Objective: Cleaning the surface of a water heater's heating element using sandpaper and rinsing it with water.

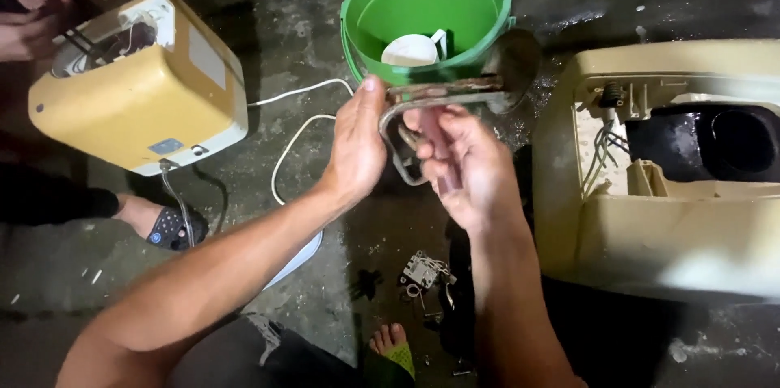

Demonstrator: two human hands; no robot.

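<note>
above the bucket (366,47) — both hands (357,140) grip a rusty heating element (443,94)

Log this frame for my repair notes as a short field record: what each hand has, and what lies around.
left hand: grips the bent rusty metal heating element near its curve
right hand: holds the element's lower loop, fingers closed on it
element end: round metal flange, beside the bucket
green bucket: on the floor, white scoop inside
yellow appliance casing: at left, another person's hands at its open end
beige casing: at right, opened, wires showing
floor: small loose parts, white cable
</note>
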